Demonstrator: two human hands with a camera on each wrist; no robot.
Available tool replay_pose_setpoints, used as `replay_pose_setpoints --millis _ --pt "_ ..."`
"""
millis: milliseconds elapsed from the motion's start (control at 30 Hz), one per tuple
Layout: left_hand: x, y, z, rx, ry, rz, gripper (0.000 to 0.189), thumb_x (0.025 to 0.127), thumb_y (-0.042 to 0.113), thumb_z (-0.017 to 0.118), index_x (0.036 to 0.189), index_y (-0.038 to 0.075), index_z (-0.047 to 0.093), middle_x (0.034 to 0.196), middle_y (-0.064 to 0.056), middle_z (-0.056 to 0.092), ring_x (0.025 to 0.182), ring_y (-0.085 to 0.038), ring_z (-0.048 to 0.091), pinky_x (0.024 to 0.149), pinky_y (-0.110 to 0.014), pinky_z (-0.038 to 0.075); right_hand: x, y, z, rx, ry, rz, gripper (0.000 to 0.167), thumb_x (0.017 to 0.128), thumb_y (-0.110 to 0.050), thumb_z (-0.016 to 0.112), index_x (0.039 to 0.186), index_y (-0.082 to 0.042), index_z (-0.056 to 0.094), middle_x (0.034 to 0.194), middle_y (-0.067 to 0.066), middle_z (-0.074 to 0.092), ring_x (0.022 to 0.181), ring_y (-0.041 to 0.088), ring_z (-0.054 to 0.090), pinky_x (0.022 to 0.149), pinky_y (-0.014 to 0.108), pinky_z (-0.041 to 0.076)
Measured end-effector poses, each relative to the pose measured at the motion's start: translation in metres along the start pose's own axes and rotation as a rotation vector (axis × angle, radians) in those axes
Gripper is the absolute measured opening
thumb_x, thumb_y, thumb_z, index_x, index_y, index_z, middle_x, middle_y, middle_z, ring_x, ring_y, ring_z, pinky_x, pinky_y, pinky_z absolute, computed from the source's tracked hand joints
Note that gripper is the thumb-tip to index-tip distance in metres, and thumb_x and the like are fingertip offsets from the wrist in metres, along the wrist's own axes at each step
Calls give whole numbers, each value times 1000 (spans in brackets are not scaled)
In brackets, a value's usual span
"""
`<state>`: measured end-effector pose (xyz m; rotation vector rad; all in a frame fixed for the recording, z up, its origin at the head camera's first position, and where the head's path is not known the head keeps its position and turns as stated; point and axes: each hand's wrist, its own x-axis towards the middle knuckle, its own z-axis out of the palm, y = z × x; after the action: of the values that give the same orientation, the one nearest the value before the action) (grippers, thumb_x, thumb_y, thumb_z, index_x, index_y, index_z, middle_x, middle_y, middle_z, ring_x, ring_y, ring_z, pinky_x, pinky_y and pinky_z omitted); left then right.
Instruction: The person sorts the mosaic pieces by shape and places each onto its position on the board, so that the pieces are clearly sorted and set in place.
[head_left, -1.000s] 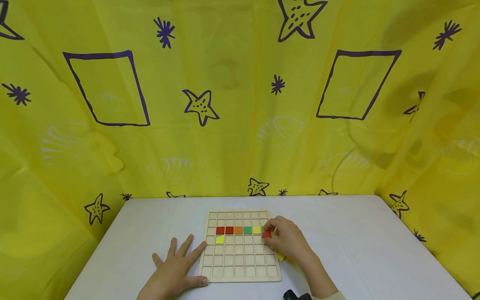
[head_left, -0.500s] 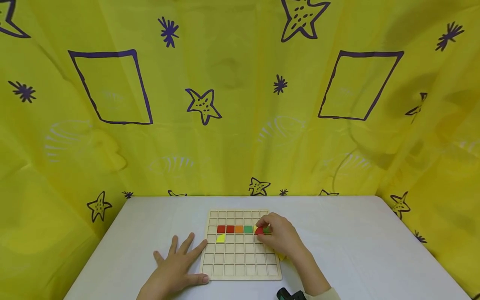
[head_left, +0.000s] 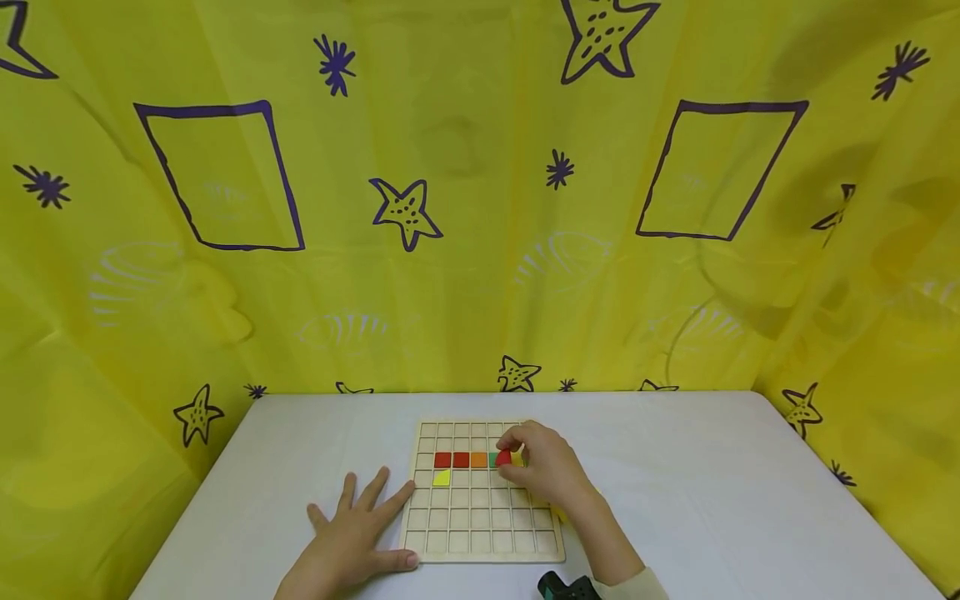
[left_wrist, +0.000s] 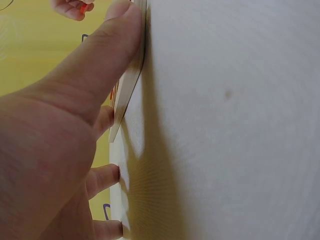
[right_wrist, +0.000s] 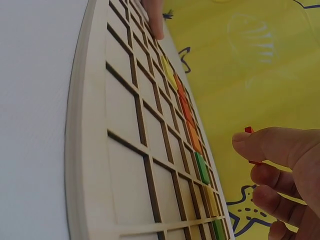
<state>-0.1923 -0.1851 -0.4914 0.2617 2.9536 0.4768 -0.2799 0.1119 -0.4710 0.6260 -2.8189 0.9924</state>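
1 red piece [head_left: 503, 458] pinched in right hand [head_left: 549, 468], left hand [head_left: 348, 529] splayed against gridded board [head_left: 480, 520]

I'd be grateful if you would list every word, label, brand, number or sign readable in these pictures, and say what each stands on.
There are none to read.
Backdrop: only drawn stars, fish, bursts and four-sided outlines, no lettering.
Board and tiles: no characters visible.
Black device by the right wrist: too small and cut off to tell whether it is marked.
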Motion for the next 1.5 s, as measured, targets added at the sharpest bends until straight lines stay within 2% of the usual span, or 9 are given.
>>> replay_pose_setpoints --millis 433,700,967,1200,1500 --pt "1 2 -1 -4 -16 -21 101 64 79 68 151 32 44 161 -16 32 142 -64 14 86 -93 1 7 -6 10 13 -22 -24 19 82 -21 82 98 -19 72 94 -10 63 82 17 56 72 30 47" --pt "2 0 -1 3 -9 -13 101 65 80 67 151 32 44 161 -17 32 141 -65 14 86 -93 2 11 -11 16 25 -25 -45 19 80 -21 82 96 -20 72 91 -10 63 80 15 57 72 29 47" --pt "1 1 -1 9 -10 -21 100 65 80 67 150 33 44 161 -15 32 141 -64 15 86 -93 3 10 -16 24 37 -36 -34 19 80 -21 82 97 -20 72 95 -7 65 81 15 58 74 31 48" --pt "1 2 -1 10 -10 -21 101 64 80 67 150 33 44 161 -15 32 141 -64 16 87 -93 3 10 -19 29 27 -36 -43 19 79 -21 83 95 -20 72 91 -8 63 75 10 54 69 27 47" --pt "2 2 -1 11 -16 -24 102 64 80 67 151 32 44 161 -16 32 141 -64 15 87 -93 2 13 -21 37 50 -51 -36 18 78 -19 82 93 -20 72 88 -8 61 76 9 53 69 27 46"
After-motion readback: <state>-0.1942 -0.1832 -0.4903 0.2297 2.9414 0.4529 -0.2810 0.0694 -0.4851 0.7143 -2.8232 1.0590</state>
